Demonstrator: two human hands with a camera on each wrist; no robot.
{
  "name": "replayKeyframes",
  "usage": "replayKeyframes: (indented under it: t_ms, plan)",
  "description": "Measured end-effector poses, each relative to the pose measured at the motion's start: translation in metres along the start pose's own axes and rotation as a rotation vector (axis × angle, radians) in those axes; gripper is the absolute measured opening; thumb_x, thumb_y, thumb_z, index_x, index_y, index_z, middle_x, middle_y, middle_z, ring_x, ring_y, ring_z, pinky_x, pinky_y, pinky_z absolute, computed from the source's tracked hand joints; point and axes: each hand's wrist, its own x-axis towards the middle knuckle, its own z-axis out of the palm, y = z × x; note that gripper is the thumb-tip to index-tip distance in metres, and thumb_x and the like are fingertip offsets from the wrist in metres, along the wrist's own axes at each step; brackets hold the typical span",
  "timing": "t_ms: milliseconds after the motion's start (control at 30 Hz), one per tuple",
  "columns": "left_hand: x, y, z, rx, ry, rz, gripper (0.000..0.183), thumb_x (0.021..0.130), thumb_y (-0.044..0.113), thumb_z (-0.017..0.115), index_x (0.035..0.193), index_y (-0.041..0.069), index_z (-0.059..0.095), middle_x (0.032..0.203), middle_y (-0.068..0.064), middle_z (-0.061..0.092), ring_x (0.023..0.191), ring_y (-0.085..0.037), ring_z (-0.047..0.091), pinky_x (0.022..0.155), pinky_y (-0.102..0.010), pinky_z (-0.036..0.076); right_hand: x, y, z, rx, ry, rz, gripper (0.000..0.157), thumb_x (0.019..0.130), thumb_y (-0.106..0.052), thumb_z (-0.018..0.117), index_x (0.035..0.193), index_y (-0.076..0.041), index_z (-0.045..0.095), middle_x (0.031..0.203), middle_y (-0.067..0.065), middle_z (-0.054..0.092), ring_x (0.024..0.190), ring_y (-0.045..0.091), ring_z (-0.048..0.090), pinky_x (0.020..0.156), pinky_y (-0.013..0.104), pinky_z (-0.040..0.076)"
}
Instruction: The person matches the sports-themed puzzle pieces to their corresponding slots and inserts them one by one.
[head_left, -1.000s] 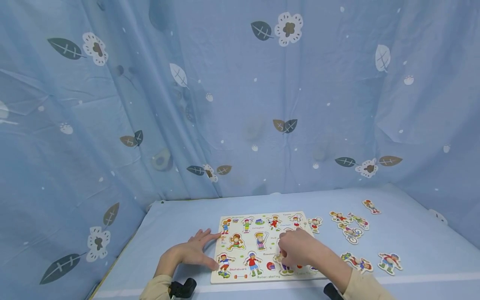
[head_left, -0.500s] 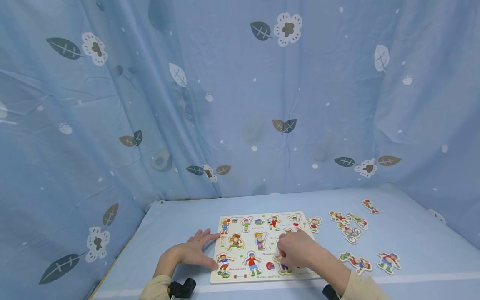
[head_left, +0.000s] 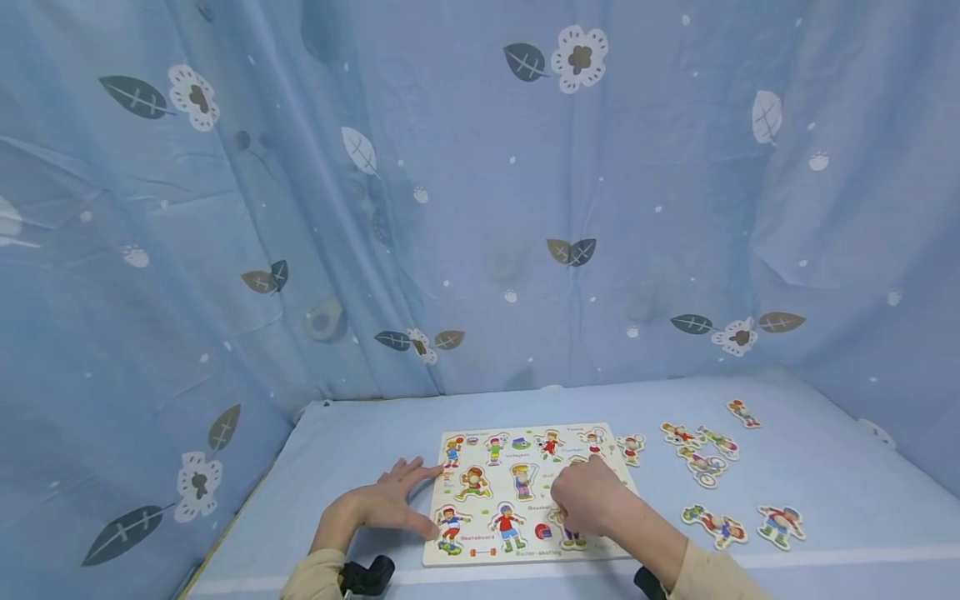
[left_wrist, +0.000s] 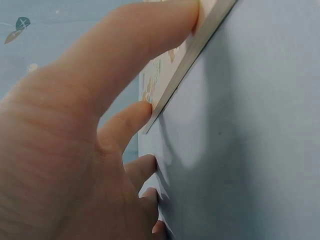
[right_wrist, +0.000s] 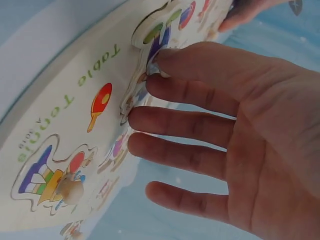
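Note:
A pale wooden peg-puzzle board (head_left: pixel 491 510), with cartoon sports figures set in its cutouts, lies flat on the blue-covered table. My left hand (head_left: pixel 386 504) is spread at its left edge. In the left wrist view the thumb and index fingertips touch the board's rim (left_wrist: pixel 192 52), and the other fingers reach down to the table. Over the front right of the board is my right hand (head_left: pixel 592 500). Its thumb and index finger pinch a puzzle piece (right_wrist: pixel 159 40) with purple trousers, lying at its cutout; the pinched part is hidden. The other right fingers extend loosely.
Right of the board lie several loose figure pieces: one at its edge (head_left: pixel 631 449), a cyclist (head_left: pixel 705 468) in a cluster, a pair in front (head_left: pixel 716 527), one farther right (head_left: pixel 781 526) and one at the back (head_left: pixel 743 414). A blue patterned curtain (head_left: pixel 480 208) hangs behind.
My right hand and forearm have shifted slightly left over the board, with the fingers still at the same piece. The left hand keeps its place on the board's edge.

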Motion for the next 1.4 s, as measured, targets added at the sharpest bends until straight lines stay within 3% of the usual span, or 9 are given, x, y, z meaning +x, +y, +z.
replayKeyframes:
  t_ms: [133, 367, 533, 700, 900, 1167, 1400]
  plan:
    - [0.000, 0.003, -0.001, 0.006, -0.001, 0.005, 0.093, 0.069, 0.050, 0.083, 0.149, 0.025, 0.044, 0.162, -0.015, 0.025, 0.150, -0.044, 0.010, 0.117, -0.068, 0.013, 0.000, 0.001, -0.002, -0.011, -0.027, 0.010, 0.016, 0.074, -0.023, 0.083, 0.067, -0.020, 0.070, 0.062, -0.008, 0.057, 0.059, 0.011, 0.045, 0.077, 0.040, 0.054]
    - [0.000, 0.003, -0.003, 0.016, 0.002, 0.015, 0.095, 0.068, 0.049, 0.084, 0.151, 0.025, 0.042, 0.162, -0.016, 0.024, 0.150, -0.044, 0.009, 0.118, -0.067, 0.012, 0.000, 0.000, 0.002, -0.058, 0.025, -0.005, 0.020, 0.073, -0.024, 0.084, 0.065, -0.020, 0.066, 0.063, -0.006, 0.060, 0.059, 0.012, 0.049, 0.074, 0.041, 0.055]
    - [0.001, 0.002, -0.001, 0.015, 0.006, 0.017, 0.095, 0.068, 0.049, 0.083, 0.150, 0.025, 0.043, 0.162, -0.016, 0.024, 0.150, -0.044, 0.009, 0.118, -0.067, 0.012, -0.001, 0.002, 0.004, -0.056, 0.018, -0.001, 0.020, 0.075, -0.025, 0.083, 0.066, -0.019, 0.067, 0.068, -0.005, 0.063, 0.066, 0.015, 0.059, 0.084, 0.050, 0.056]
    - [0.000, 0.002, 0.000, 0.008, 0.011, 0.011, 0.094, 0.068, 0.050, 0.083, 0.149, 0.024, 0.044, 0.162, -0.015, 0.025, 0.150, -0.044, 0.010, 0.117, -0.068, 0.013, -0.002, 0.004, 0.005, 0.014, 0.004, 0.022, 0.025, 0.074, -0.022, 0.082, 0.061, -0.020, 0.061, 0.068, -0.006, 0.059, 0.069, 0.017, 0.061, 0.092, 0.058, 0.053]
    - [0.001, 0.003, 0.000, 0.019, 0.012, 0.011, 0.095, 0.068, 0.050, 0.083, 0.150, 0.026, 0.043, 0.162, -0.015, 0.024, 0.150, -0.044, 0.009, 0.117, -0.068, 0.012, -0.002, 0.005, 0.006, 0.038, 0.001, 0.035, 0.025, 0.076, -0.022, 0.081, 0.061, -0.019, 0.061, 0.071, -0.004, 0.061, 0.070, 0.017, 0.061, 0.094, 0.059, 0.051]
    - [0.003, 0.000, 0.001, 0.019, 0.006, 0.002, 0.095, 0.068, 0.050, 0.083, 0.150, 0.027, 0.043, 0.162, -0.015, 0.024, 0.150, -0.045, 0.009, 0.116, -0.069, 0.012, -0.003, 0.010, 0.008, 0.071, -0.033, 0.017, 0.025, 0.079, -0.023, 0.079, 0.063, -0.020, 0.061, 0.069, -0.007, 0.055, 0.065, 0.013, 0.052, 0.093, 0.056, 0.051]
    - [0.004, -0.003, 0.002, 0.023, 0.006, -0.002, 0.095, 0.068, 0.052, 0.083, 0.150, 0.025, 0.044, 0.162, -0.015, 0.025, 0.149, -0.046, 0.010, 0.116, -0.070, 0.013, -0.007, 0.015, 0.007, 0.088, -0.001, -0.029, 0.022, 0.080, -0.024, 0.078, 0.067, -0.021, 0.061, 0.068, -0.009, 0.053, 0.066, 0.011, 0.052, 0.082, 0.047, 0.053]
